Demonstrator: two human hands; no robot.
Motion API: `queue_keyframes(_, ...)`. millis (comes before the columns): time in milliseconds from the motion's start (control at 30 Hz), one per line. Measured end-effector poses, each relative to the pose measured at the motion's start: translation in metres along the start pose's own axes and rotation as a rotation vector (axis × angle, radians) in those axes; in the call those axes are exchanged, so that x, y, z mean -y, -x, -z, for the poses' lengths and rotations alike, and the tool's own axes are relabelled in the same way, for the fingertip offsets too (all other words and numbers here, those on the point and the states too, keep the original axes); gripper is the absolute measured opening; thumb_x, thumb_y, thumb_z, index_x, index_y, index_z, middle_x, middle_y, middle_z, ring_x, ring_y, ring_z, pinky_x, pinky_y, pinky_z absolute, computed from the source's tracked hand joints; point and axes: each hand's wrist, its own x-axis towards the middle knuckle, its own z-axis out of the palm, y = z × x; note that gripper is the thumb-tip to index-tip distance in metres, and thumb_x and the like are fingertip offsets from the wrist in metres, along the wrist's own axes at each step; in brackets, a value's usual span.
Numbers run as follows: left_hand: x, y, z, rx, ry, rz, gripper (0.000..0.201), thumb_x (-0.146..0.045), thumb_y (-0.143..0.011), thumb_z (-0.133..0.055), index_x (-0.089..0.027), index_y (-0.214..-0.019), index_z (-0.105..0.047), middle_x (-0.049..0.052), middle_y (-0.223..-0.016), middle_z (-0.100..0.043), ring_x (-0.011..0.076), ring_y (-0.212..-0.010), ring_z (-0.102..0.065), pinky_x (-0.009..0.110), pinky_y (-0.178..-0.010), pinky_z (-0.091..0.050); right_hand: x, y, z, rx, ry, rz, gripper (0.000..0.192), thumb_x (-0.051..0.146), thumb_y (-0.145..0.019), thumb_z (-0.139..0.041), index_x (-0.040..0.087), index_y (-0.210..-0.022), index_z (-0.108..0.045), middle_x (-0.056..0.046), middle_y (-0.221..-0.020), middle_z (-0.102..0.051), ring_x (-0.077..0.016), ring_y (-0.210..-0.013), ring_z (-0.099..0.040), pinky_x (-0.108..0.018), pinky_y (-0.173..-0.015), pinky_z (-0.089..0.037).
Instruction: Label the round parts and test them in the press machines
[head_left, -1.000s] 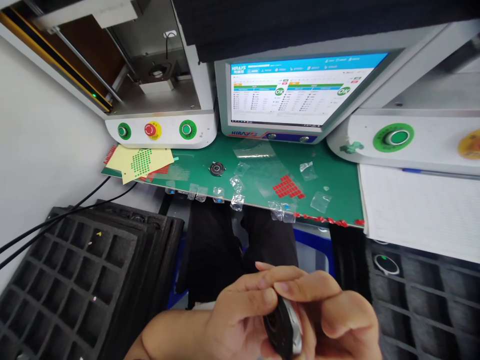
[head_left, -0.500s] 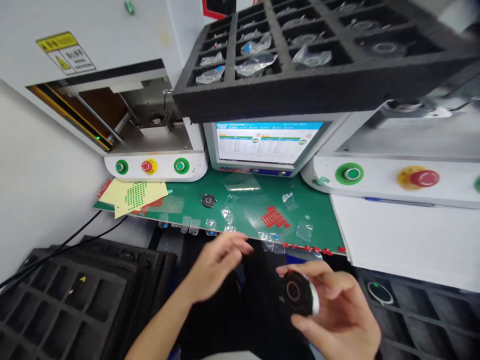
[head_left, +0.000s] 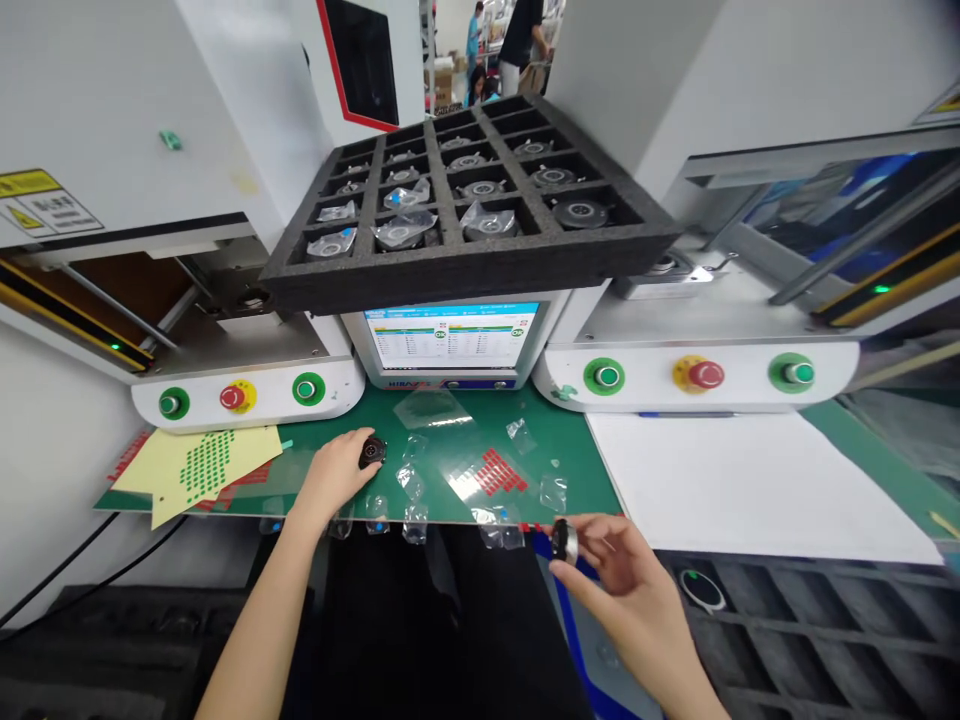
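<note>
On the green mat [head_left: 450,490], a round black smartwatch back [head_left: 372,453] lies flat; my left hand [head_left: 336,475] has thumb and fingers closed around its near side. My right hand [head_left: 622,575] pinches a round smartwatch case [head_left: 565,542] with a silver rim between thumb and fingertips. That case is tipped on edge, its dark side turned left, just off the mat's front edge. Between the hands lie small clear plastic wrappers [head_left: 410,483] and a sheet of red stickers [head_left: 501,472].
A black foam tray [head_left: 480,275] of watch parts overhangs the screen [head_left: 450,340]. White machines with green and red buttons [head_left: 705,374] flank it. White paper [head_left: 697,480] lies right, above another foam tray [head_left: 750,610] holding a round part. Yellow sticker sheets [head_left: 169,465] lie left.
My left hand has moved left and forward onto the smartwatch back on the mat. My right hand has carried its watch case forward and left, turning it on edge. The view has shifted.
</note>
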Motion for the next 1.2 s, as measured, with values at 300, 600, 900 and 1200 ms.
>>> queue_keyframes(300,-0.037,-0.009,-0.020,0.049,0.894,0.184,0.046,-0.041,-0.082,-0.042,-0.011,-0.114,-0.056,0.016,-0.106,-0.069,0.0231,-0.092,-0.070,0.038,-0.084,-0.058,-0.008,-0.060,-0.011,0.186,0.696,0.258,0.025,0.038,-0.078,-0.067,0.022,-0.090,-0.051,-0.004,-0.086,-0.064,-0.0204,-0.077,-0.065,-0.032,-0.067,-0.053)
queue_keyframes(600,-0.070,-0.027,-0.066,-0.066,0.707,0.264,0.010,-0.024,-0.078,-0.061,-0.016,-0.076,-0.054,0.005,-0.073,-0.067,0.0174,-0.070,-0.067,0.026,-0.064,-0.053,-0.010,-0.122,-0.054,0.648,1.270,0.395,0.029,0.026,-0.080,-0.071,0.016,-0.100,-0.052,-0.007,-0.099,-0.064,-0.0222,-0.085,-0.065,-0.030,-0.068,-0.047)
queue_keyframes(900,-0.079,-0.013,-0.062,-0.185,0.061,0.173,0.014,-0.023,-0.078,-0.064,-0.019,-0.076,-0.050,0.007,-0.069,-0.065,0.0293,-0.075,-0.066,0.035,-0.068,-0.044,-0.016,-0.129,-0.068,0.742,1.289,0.543,0.032,0.025,-0.074,-0.077,0.014,-0.099,-0.059,-0.008,-0.092,-0.068,-0.0264,-0.087,-0.064,-0.034,-0.070,-0.049)
queue_keyframes(1200,-0.030,-0.061,0.062,-0.432,-0.195,0.206,0.028,-0.034,-0.090,-0.048,-0.017,-0.073,-0.064,0.003,-0.075,-0.068,0.0174,-0.075,-0.062,0.026,-0.069,-0.040,0.022,-0.192,0.037,0.060,1.058,1.193,0.026,0.035,-0.093,-0.051,0.019,-0.072,-0.056,-0.003,-0.064,-0.064,-0.0124,-0.057,-0.058,-0.023,-0.053,-0.041)
